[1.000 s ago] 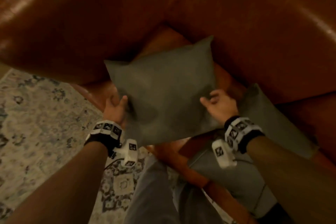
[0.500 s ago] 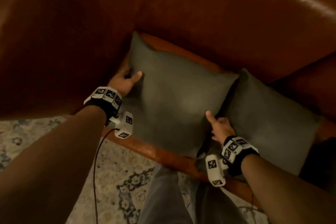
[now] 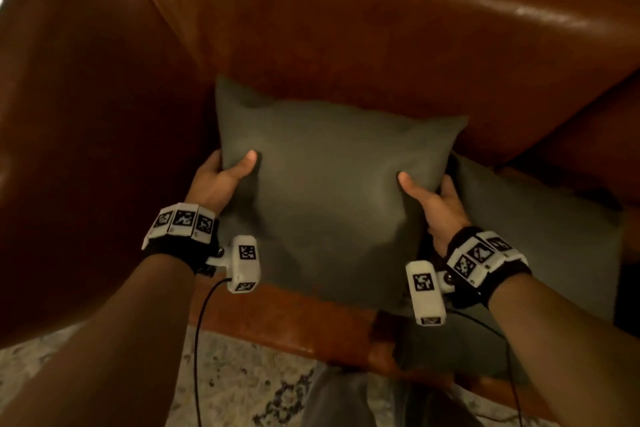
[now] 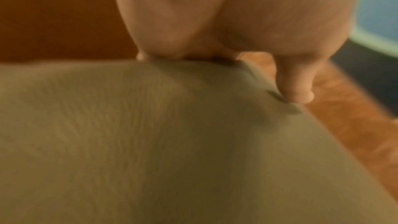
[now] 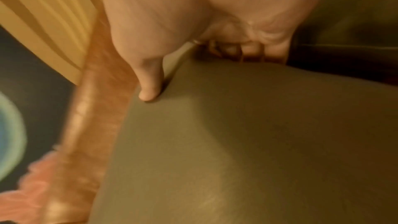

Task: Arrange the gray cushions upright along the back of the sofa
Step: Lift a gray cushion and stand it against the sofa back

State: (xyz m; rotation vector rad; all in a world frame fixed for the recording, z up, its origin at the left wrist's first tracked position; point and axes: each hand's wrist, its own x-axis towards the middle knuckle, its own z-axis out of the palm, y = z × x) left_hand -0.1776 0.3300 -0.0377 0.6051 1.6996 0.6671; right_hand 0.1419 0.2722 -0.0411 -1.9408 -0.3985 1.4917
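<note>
A gray cushion (image 3: 329,184) stands against the brown leather sofa back (image 3: 346,45), in the corner by the armrest. My left hand (image 3: 225,173) grips its left edge, thumb on the front face and fingers hidden behind. My right hand (image 3: 433,198) grips its right edge the same way. The wrist views show each thumb pressing into the gray cushion fabric (image 4: 150,142) (image 5: 258,142). A second gray cushion (image 3: 536,243) lies flat on the seat to the right, partly under my right wrist.
The sofa's left armrest (image 3: 86,149) rises close beside my left arm. The seat's front edge (image 3: 294,322) runs below the cushions. A patterned rug (image 3: 242,381) covers the floor, and my gray trouser legs (image 3: 339,399) stand at the seat front.
Both hands have shifted from touching the cushion to gripping its two side edges. The cushion now stands more upright against the sofa back, in the corner.
</note>
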